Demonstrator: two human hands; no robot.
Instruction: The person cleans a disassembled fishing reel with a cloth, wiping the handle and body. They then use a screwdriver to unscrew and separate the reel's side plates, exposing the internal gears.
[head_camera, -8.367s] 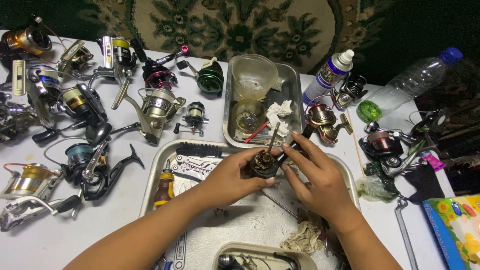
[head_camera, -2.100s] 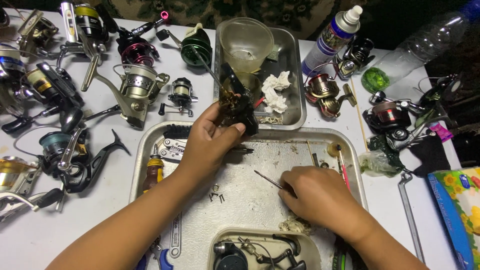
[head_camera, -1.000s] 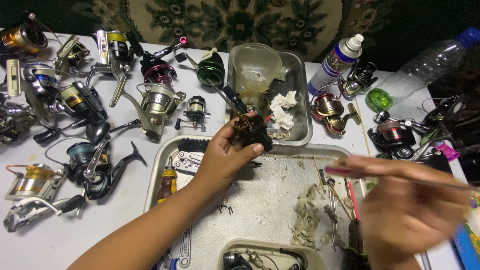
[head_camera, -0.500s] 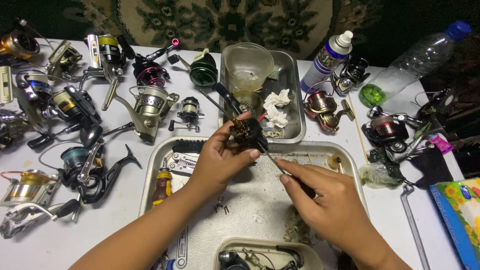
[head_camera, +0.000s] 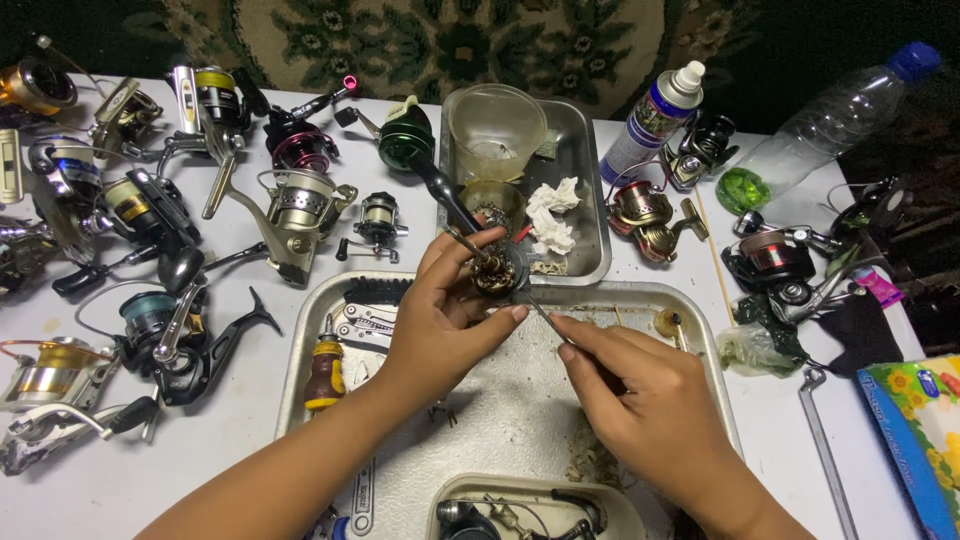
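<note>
My left hand (head_camera: 440, 320) grips a small dark fishing reel body (head_camera: 497, 268) with a black handle sticking up and left, held above the far edge of a large metal tray (head_camera: 300, 330). My right hand (head_camera: 645, 400) pinches a thin metal tool (head_camera: 540, 312) whose tip reaches the underside of the reel body. Both hands hover over the tray, which is smeared with grease and debris.
Many fishing reels (head_camera: 290, 205) cover the white table at left and right. A smaller metal tray (head_camera: 590, 190) behind holds a plastic cup (head_camera: 496, 130) and crumpled tissue. A spray can (head_camera: 655, 115), plastic bottle (head_camera: 830, 120), small screwdriver (head_camera: 322, 365) and multitool (head_camera: 365, 322) lie around.
My right hand came back from the right with the thin tool and brought its tip up to the reel body. My left hand kept hold of the reel body throughout.
</note>
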